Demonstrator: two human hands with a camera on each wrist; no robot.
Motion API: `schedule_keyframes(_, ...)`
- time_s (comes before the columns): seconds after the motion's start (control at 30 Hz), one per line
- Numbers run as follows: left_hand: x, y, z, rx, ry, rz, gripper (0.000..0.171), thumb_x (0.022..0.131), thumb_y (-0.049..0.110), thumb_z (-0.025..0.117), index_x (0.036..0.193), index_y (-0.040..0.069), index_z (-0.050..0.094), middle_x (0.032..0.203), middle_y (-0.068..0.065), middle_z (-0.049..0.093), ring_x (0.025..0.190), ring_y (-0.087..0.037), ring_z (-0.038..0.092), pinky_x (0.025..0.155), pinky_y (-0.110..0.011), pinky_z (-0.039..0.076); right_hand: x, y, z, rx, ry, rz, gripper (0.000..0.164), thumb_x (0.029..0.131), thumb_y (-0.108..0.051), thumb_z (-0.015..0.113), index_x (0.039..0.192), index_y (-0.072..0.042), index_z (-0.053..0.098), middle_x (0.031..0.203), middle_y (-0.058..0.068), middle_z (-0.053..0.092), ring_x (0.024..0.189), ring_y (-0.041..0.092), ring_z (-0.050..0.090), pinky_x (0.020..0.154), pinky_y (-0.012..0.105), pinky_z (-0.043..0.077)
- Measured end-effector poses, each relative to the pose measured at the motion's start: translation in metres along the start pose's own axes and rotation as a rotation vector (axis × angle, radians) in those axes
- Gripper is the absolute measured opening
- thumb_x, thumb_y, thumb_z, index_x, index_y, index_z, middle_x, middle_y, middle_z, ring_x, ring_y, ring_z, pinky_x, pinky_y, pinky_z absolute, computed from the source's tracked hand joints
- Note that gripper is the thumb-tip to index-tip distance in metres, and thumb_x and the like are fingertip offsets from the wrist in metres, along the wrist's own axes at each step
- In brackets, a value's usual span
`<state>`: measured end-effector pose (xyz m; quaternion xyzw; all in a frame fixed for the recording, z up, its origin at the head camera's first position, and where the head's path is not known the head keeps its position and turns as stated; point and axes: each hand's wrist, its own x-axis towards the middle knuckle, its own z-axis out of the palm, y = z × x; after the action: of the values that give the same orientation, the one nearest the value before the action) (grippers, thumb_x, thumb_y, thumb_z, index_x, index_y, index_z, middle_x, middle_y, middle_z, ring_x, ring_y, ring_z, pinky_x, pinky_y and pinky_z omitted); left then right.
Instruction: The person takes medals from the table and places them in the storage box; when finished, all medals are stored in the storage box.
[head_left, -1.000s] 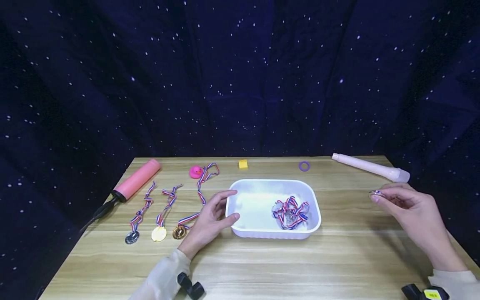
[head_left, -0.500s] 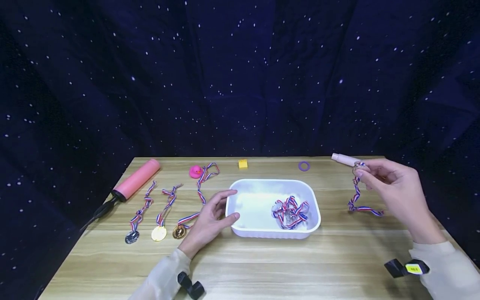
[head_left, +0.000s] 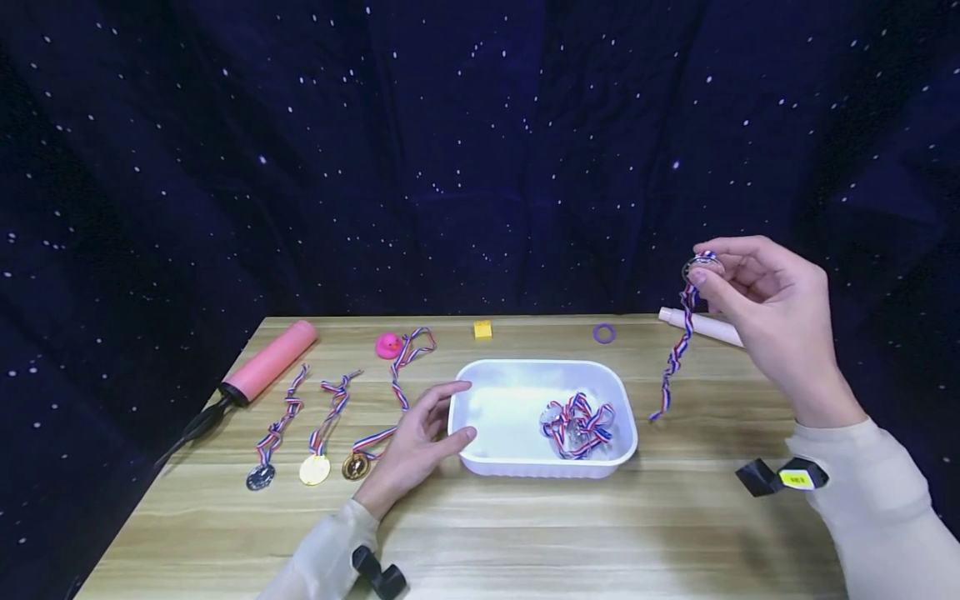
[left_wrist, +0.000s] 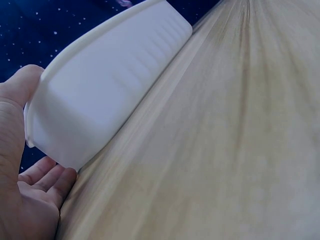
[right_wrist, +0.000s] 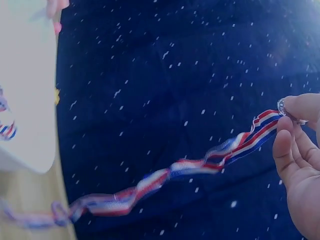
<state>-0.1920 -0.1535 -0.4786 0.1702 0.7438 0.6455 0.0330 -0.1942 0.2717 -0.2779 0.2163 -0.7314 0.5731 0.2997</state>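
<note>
My right hand (head_left: 787, 321) pinches a silver-coloured medal (right_wrist: 281, 106) between thumb and fingers, raised above the table's right side. From it hangs a red, white and blue ribbon (head_left: 675, 354), its lower end right of a white plastic tub (head_left: 536, 468). At the tub's left end, my left hand (head_left: 408, 450) holds the rim, thumb and index finger over it. In the left wrist view the thumb lies on the rim, and other fingers (left_wrist: 60, 186) are by the lower outer wall. Inside the tub, on the right, lie silver medals with bunched ribbons (head_left: 576, 429).
To the left lie a silver medal (head_left: 261, 477), a gold medal (head_left: 315, 469) and a bronze medal (head_left: 356, 466), ribbons stretched back. Beyond are a pink pump (head_left: 272, 360), a pink rubber duck (head_left: 388, 345), a yellow block (head_left: 483, 329), a purple ring (head_left: 603, 333) and a pale pink tube (head_left: 712, 328).
My right hand has risen and moved left with the medal, lifting its ribbon so it now hangs down. My left hand and the tub have stayed in place.
</note>
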Motion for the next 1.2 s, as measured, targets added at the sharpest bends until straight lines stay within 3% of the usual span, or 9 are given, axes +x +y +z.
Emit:
schedule_keyframes(0.23,0.000,-0.001,0.001,-0.001,-0.002,0.010,0.066,0.098,0.014,0.086,0.157,0.025,0.058,0.162,-0.018,0.057,0.150,-0.036,0.057,0.129,-0.050,0.044,0.023,-0.017,0.026,0.209,-0.017,-0.080,0.030,0.094,0.013,0.080,0.123,0.015,0.071,0.097,0.012,0.080,0.069,0.017,0.066,0.066,0.018,0.059)
schedule_keyframes(0.67,0.000,-0.001,0.000,-0.009,-0.013,0.027,0.066,0.099,0.015,0.085,0.158,0.025,0.058,0.165,-0.019,0.054,0.152,-0.037,0.055,0.129,-0.049,0.043,0.047,-0.043,0.065,0.205,-0.062,-0.226,0.026,0.097,0.006,0.081,0.121,0.012,0.072,0.095,0.018,0.079,0.067,0.023,0.064,0.064,0.023,0.059)
schedule_keyframes(0.83,0.000,-0.001,-0.001,-0.003,-0.009,0.020,0.066,0.099,0.015,0.086,0.157,0.025,0.058,0.163,-0.018,0.056,0.151,-0.036,0.056,0.128,-0.047,0.044,0.040,-0.034,0.079,0.213,-0.132,-0.124,0.022,0.099,0.007,0.079,0.121,0.008,0.074,0.096,0.016,0.079,0.070,0.022,0.069,0.064,0.023,0.061)
schedule_keyframes(1.03,0.000,0.000,-0.001,-0.010,-0.011,0.018,0.066,0.099,0.013,0.085,0.158,0.024,0.058,0.164,-0.018,0.056,0.151,-0.036,0.056,0.127,-0.045,0.045,0.021,-0.011,0.093,0.140,-0.235,0.013,0.019,0.104,0.000,0.075,0.123,0.004,0.073,0.100,0.010,0.080,0.080,0.020,0.076,0.064,0.025,0.064)
schedule_keyframes(1.2,0.000,0.000,-0.001,-0.011,-0.011,0.024,0.066,0.099,0.014,0.085,0.158,0.023,0.057,0.164,-0.017,0.055,0.151,-0.037,0.055,0.127,-0.046,0.046,0.001,0.009,0.101,0.118,-0.283,0.076,0.018,0.104,0.001,0.074,0.122,0.003,0.073,0.099,0.007,0.079,0.077,0.018,0.073,0.059,0.022,0.059)
